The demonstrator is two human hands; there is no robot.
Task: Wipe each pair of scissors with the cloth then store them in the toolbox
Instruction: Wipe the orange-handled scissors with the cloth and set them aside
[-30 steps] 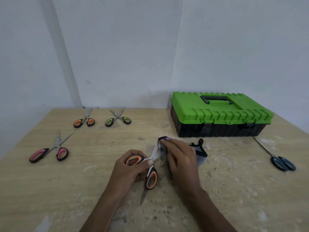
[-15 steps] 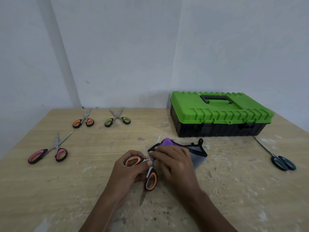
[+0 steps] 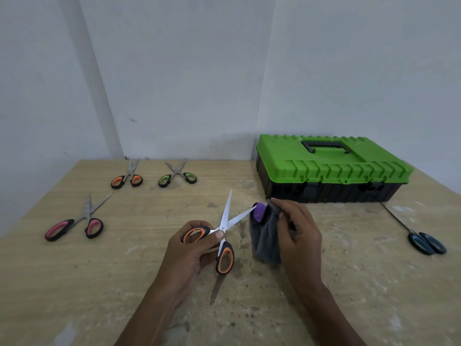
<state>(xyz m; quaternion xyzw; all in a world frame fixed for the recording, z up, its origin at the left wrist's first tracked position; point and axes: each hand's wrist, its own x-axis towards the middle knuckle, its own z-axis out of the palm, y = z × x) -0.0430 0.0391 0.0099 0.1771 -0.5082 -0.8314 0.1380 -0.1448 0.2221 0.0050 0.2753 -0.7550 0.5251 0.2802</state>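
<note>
Both blades [image 3: 226, 213] now uncovered (cloth [image 3: 265, 243] withdrawn): left hand [image 3: 189, 253] grips scissors [image 3: 222, 229], right hand [image 3: 299, 236] cloth.

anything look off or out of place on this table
Nothing spilled or broken. Only the blue scissors lie apart, alone at right near the toolbox, whose lid is shut. The table top is blotchy and worn.

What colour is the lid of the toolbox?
The lid is bright green, clearest in the head view.

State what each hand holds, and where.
The left hand grips the orange-handled scissors by one handle loop; the right hand grips the grey cloth near its top.
</note>
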